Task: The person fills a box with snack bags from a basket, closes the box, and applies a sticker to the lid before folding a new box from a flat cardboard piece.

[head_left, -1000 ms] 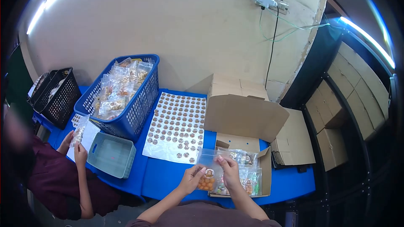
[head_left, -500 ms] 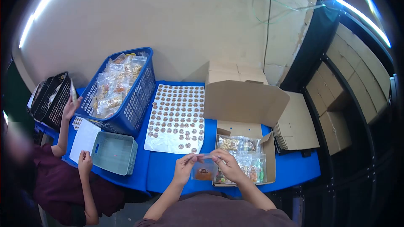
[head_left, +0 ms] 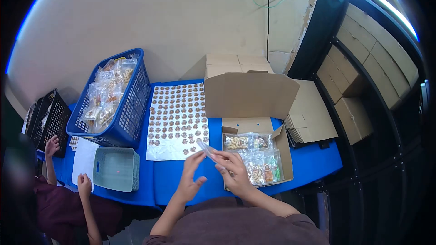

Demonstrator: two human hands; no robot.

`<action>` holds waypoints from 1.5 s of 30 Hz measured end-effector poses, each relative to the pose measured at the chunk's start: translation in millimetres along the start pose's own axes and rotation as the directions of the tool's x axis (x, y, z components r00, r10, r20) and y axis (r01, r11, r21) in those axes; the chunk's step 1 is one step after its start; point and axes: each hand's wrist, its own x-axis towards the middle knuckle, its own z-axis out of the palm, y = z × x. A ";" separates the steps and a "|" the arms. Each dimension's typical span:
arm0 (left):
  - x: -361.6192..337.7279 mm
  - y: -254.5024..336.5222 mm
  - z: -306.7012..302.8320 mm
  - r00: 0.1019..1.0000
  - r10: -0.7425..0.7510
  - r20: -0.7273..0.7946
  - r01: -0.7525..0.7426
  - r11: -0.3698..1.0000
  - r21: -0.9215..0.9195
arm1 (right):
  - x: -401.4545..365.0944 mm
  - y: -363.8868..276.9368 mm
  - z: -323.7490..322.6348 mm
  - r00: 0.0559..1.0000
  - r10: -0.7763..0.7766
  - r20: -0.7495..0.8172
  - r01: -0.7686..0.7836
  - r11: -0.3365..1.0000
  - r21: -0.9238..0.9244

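My right hand (head_left: 235, 171) pinches a small clear zip bag (head_left: 206, 149), raised and tilted over the blue table cloth. Beside it, my left hand (head_left: 188, 179) has its thumb spread from its fingers, whose tips are right at the bag's edge. Just to the right, an open cardboard box (head_left: 287, 154) with its lid up holds several clear packets of nuts (head_left: 257, 169) and other snacks. A sheet of round brown stickers (head_left: 178, 118) lies behind my hands, with a bare patch at its lower left.
A blue basket (head_left: 132, 102) full of snack packets stands at the left, with a grey-green tray (head_left: 131, 168) before it. A co-worker's hands (head_left: 84, 185) are near a white paper (head_left: 85, 159) and a black basket (head_left: 53, 120). Flat cardboard (head_left: 313, 113) is stacked at the right.
The bag has been turned up and tilted; my left hand has let go and opened beside it. The co-worker's raised hand has dropped and no longer shows a packet. The view has shifted.
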 end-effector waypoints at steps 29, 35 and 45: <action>-2.6 2.3 11.0 0.929 -0.322 -0.183 0.292 0.941 -0.174 | 3.1 20.1 -16.0 0.916 0.282 0.284 -0.393 0.769 0.504; -9.8 -6.4 -14.1 0.926 -0.354 -0.130 0.325 0.925 -0.197 | 2.6 23.3 -3.3 0.948 0.295 0.122 -0.314 0.790 0.527; -14.2 -5.4 18.3 0.930 -0.354 0.100 0.360 0.823 -0.439 | 9.4 24.1 5.7 1.000 0.024 -0.004 -0.024 0.993 0.113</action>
